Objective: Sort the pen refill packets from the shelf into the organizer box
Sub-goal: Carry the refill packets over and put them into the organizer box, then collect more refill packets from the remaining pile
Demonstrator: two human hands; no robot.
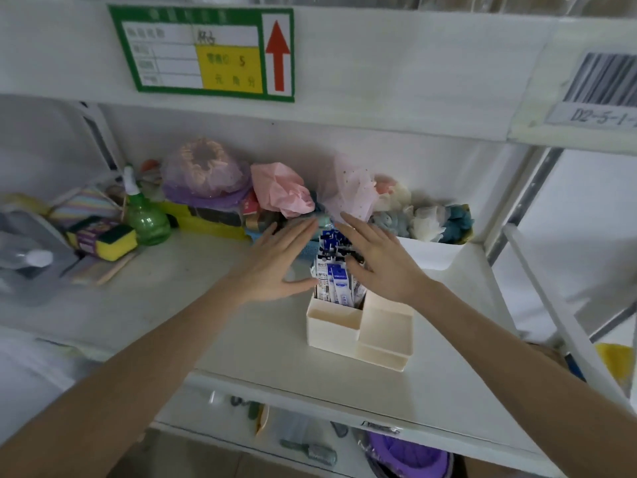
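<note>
A cream organizer box (pixel 344 331) stands on the white shelf, with a tall back compartment and lower front ones. Several blue-and-white pen refill packets (pixel 336 281) stand upright in its back compartment, some reaching up between my hands. My left hand (pixel 275 263) hovers flat, fingers straight, just left of the packets. My right hand (pixel 379 260) is spread flat on their right side, its thumb touching the packet tops. Neither hand grips anything.
Behind the box lie a pink bag (pixel 281 189), a purple bagged item (pixel 206 174) and a white bin (pixel 431 253) of bath puffs. A green spray bottle (pixel 146 215) and sponges (pixel 110 238) sit left. A metal upright (pixel 527 198) bounds the right.
</note>
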